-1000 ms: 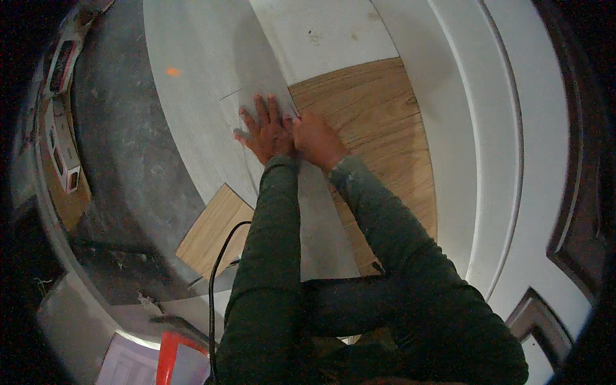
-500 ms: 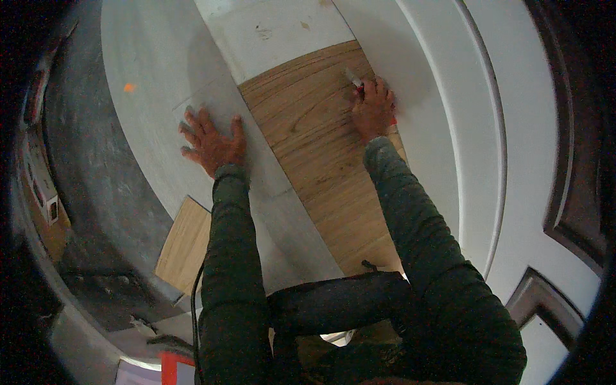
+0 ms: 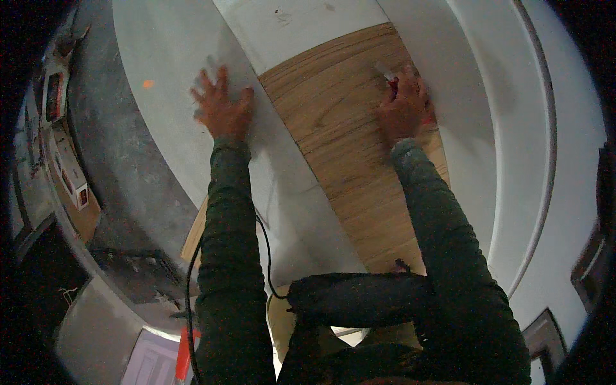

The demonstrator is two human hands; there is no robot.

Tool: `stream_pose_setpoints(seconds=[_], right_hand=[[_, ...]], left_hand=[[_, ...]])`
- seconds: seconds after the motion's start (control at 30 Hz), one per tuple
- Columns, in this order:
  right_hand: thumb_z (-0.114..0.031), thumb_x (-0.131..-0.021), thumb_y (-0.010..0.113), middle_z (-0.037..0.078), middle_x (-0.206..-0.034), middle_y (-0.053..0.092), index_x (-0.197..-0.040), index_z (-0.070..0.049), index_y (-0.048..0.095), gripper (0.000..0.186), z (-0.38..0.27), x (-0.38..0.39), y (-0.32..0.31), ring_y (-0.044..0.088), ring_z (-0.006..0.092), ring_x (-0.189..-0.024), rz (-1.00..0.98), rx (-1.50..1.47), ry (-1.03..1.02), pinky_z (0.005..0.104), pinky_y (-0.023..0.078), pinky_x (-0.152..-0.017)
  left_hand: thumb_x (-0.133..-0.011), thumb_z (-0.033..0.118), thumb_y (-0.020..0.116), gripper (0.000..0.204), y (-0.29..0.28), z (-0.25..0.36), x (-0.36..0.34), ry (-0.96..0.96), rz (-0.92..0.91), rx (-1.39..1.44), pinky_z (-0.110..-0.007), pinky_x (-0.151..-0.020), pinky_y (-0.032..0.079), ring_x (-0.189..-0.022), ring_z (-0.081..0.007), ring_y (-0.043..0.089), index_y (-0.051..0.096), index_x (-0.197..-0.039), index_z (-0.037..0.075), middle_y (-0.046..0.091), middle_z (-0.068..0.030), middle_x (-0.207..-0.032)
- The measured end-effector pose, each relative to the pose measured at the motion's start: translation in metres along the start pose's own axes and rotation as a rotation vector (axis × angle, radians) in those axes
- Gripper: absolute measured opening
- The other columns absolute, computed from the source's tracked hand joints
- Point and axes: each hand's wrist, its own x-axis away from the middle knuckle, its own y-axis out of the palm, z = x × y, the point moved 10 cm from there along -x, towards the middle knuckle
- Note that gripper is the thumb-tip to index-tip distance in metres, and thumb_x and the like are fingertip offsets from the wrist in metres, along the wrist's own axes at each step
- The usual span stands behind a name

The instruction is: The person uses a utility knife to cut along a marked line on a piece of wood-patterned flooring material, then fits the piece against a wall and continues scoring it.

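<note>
Your right hand [image 3: 405,109] is closed around a red-handled knife [image 3: 393,83]; its pale tip projects past your fingers, toward the upper left. The knife is located over the upper right part of a brown wood-grain plank [image 3: 340,141], near that plank's right edge. Whether the tip touches the surface cannot be determined.

Your left hand [image 3: 226,110] has its fingers spread wide, palm down and grasping no object, over a pale grey panel [image 3: 282,186] left of the plank. The outline is blurred; contact with the panel cannot be confirmed. An orange spot [image 3: 148,84] is noted on the panel, to the left of that hand.

A white board [image 3: 308,29] adjoins the plank's upper edge. A smaller wood-grain piece [image 3: 194,237] is partly covered by your left sleeve [image 3: 231,256]. A black cable [image 3: 188,301] runs beside the same sleeve. Cartons [image 3: 69,168] are located at far left, past the dark grey floor [image 3: 138,147].
</note>
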Motion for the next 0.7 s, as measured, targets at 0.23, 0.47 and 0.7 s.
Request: stream_pose_setpoints(seconds=[0.23,0.47,0.7], right_hand=[[-0.023,-0.088,0.06,0.009,-0.133,0.054,-0.118,-0.006,0.058,0.034,0.003,-0.005,-0.001,0.047,0.0371,-0.119,0.009,0.046,-0.073,0.0472,0.037,-0.102],[-0.028,-0.092,0.053,0.008,-0.14,0.048,-0.118,-0.007,0.059,0.034,0.011,-0.013,0.005,0.041,0.0353,-0.127,-0.058,-0.038,-0.076,0.0529,0.03,-0.107],[-0.02,-0.085,0.061,0.009,-0.13,0.056,-0.113,-0.007,0.059,0.03,0.011,-0.019,-0.01,0.051,0.0313,-0.11,0.085,-0.012,-0.091,0.0443,0.04,-0.096]], left_hand=[[-0.081,0.043,0.065,0.051,0.03,0.058,-0.006,0.419,-0.24,-0.081,-0.077,-0.099,0.015,-0.142,-0.0277,0.026,0.055,-0.13,0.032,0.036,0.0023,-0.151],[-0.074,0.033,0.074,0.052,0.011,0.058,-0.006,0.498,-0.203,0.13,-0.065,-0.102,0.031,-0.131,-0.0266,0.042,0.06,-0.124,0.025,0.05,-0.0043,-0.134],[-0.069,0.035,0.078,0.055,0.009,0.042,-0.009,0.321,-0.139,0.153,-0.07,-0.097,0.032,-0.133,-0.0306,0.036,0.062,-0.121,0.026,0.046,-0.0057,-0.134]])
